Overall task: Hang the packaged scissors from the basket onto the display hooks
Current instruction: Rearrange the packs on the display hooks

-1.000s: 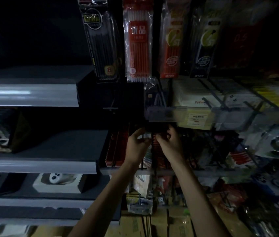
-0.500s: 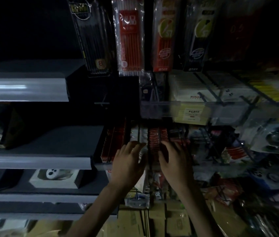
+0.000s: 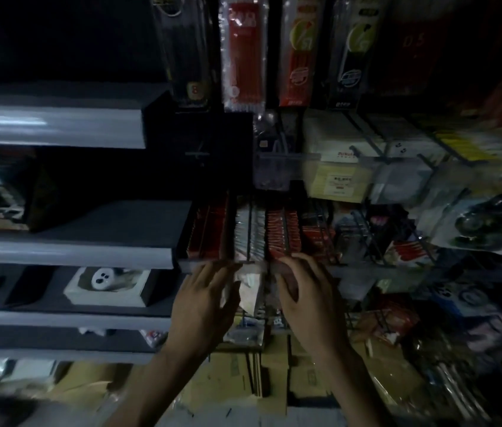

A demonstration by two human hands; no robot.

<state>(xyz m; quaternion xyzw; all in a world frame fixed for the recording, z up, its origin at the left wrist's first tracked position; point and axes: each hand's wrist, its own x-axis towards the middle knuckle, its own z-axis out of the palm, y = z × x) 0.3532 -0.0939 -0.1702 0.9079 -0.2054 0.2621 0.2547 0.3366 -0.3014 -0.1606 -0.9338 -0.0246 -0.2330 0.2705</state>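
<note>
The shop is dim and the picture is blurred. Rows of red and white packs [image 3: 283,234] hang close together on wire display hooks [image 3: 251,229] at the middle of the rack; I cannot make out what is inside them. My left hand [image 3: 206,298] and my right hand [image 3: 308,292] are side by side just below the front ends of these rows, backs toward me, fingers spread, nothing gripped. A pale pack [image 3: 248,292] hangs between the two hands. No basket is in view.
Long pen and pencil packs [image 3: 243,53] hang above. Grey shelves [image 3: 68,251] with boxed goods run along the left. More hooks with toys and packets [image 3: 483,226] fill the right. Cardboard boxes [image 3: 237,380] stand below my forearms.
One second ago both hands pinched a pack at the top of the hook rows. They have since let go and dropped lower with fingers spread. The view shifted slightly.
</note>
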